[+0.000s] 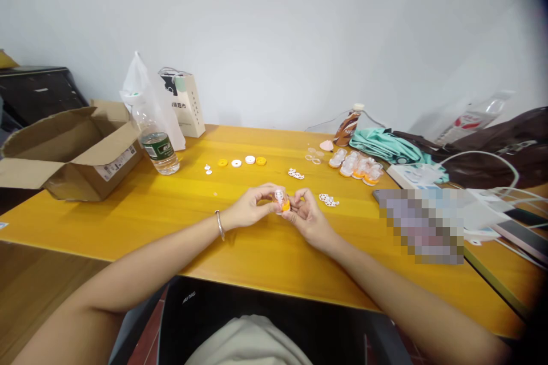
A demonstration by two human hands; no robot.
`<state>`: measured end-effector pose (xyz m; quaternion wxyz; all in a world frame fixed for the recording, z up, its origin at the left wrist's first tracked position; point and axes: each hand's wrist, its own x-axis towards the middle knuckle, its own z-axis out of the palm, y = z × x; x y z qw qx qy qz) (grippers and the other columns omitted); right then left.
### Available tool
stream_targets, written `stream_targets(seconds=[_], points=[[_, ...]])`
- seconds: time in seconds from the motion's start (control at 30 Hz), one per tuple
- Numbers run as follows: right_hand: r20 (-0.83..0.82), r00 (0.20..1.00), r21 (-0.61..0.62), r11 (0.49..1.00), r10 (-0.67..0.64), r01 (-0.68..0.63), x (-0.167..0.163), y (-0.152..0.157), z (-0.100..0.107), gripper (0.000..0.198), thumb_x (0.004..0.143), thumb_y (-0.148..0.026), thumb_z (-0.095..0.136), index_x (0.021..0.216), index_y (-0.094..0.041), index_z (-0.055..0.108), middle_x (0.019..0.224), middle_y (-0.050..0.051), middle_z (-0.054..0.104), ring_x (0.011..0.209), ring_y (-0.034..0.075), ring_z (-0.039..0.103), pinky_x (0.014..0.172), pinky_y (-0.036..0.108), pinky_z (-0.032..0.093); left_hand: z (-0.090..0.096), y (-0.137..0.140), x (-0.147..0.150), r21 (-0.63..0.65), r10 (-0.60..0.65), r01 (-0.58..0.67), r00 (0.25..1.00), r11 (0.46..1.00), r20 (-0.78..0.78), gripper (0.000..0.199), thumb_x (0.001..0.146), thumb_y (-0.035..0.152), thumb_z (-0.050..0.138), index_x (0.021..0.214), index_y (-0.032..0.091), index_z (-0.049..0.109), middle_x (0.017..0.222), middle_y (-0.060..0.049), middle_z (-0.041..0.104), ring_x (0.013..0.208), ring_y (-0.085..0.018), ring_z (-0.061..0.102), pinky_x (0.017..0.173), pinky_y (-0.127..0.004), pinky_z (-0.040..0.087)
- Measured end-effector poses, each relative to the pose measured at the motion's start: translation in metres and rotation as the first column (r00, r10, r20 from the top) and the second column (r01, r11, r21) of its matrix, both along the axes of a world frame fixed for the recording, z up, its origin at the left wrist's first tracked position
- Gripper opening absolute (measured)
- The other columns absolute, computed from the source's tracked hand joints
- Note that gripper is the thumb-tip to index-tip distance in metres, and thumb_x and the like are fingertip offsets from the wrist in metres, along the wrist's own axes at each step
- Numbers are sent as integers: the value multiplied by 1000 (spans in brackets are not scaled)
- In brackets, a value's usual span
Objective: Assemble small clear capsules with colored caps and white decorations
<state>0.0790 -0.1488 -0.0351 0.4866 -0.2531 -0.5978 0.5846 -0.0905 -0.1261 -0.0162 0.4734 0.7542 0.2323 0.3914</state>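
Note:
Above the middle of the table, my left hand pinches a small clear plastic capsule-like piece with an orange base. My right hand is closed at its lower right side, thumb and fingers on the orange part. Just right of my hands lies a little cluster of white openwork plastic parts, and a similar cluster lies behind them. A row of white and orange discs sits farther back. At the back right stand several finished-looking clear pieces with white or orange bases.
On the left are an open cardboard box, a water bottle and a paper bag. Clear rings, a brown drink bottle and a teal cloth lie back right. A blurred-out flat object and cables are rightward.

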Motion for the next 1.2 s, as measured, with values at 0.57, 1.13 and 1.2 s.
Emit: stream_targets(seconds=[0.57, 1.13, 1.2], points=[[3, 996, -8, 996, 90, -89, 4, 3, -2, 36, 71, -33, 67, 78, -24, 32, 75, -5, 44, 67, 8, 46, 65, 23, 40, 3, 2, -4, -95, -165, 163, 986, 982, -7, 30, 80, 35, 55, 101, 14, 57, 99, -8, 53, 94, -17, 52, 85, -30, 41], [90, 825, 316, 802, -557, 507, 54, 55, 11, 54, 72, -34, 62, 114, -26, 28, 89, 2, 54, 80, 16, 56, 79, 34, 44, -9, 4, 2, -85, 248, -241, 966, 967, 75, 37, 83, 34, 50, 115, 19, 42, 120, -11, 47, 106, -18, 48, 88, -33, 41], [184, 645, 387, 658, -741, 646, 80, 75, 4, 54, 71, -37, 61, 111, -21, 29, 85, 3, 53, 74, 16, 54, 72, 33, 44, -6, 1, 1, -23, 255, -254, 967, 967, 28, 35, 84, 34, 49, 115, 19, 44, 116, -10, 50, 105, -17, 49, 87, -32, 42]])
